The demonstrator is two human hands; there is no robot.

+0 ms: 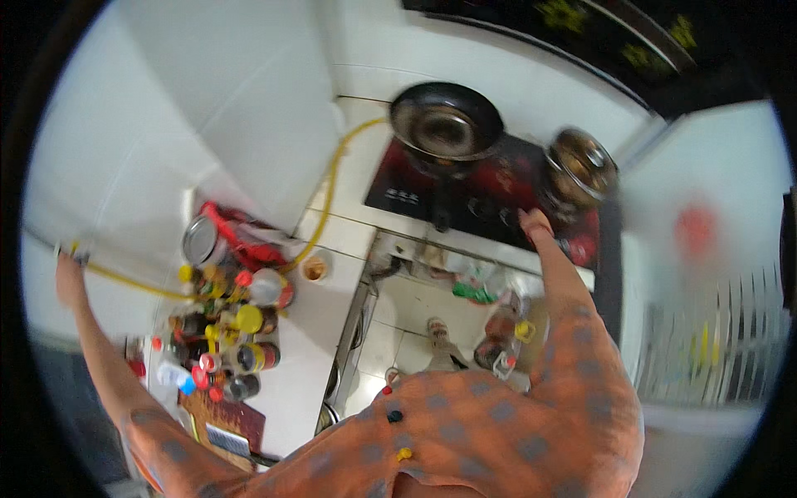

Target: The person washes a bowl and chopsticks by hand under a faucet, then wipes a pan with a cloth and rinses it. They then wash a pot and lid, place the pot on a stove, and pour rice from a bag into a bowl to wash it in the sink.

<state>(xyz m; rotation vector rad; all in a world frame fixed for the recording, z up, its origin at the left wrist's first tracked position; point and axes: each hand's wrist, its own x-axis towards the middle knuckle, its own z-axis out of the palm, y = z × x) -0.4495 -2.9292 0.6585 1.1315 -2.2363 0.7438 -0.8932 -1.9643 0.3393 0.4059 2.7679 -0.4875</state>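
Observation:
At the far left, my left hand (70, 280) reaches up to a small valve fitting (78, 253) on the wall, where a yellow gas hose (134, 286) begins. Its fingers look closed around the fitting. My right hand (535, 224) is at the front control panel of a black-and-red gas cooktop (492, 180), close to a round control knob (508, 215). Blur hides whether the fingers grip it. A black frying pan (445, 124) sits on the left burner, its handle pointing toward me. On the right burner stands a metal pot with a glass lid (582, 163).
Several seasoning bottles and jars (249, 320) crowd the left counter (299, 330), near a red bag (243, 239), a small cup (315, 267) and a wooden cutting board (218, 411). Bottles (501, 336) stand below the cooktop. A range hood (560, 37) hangs above.

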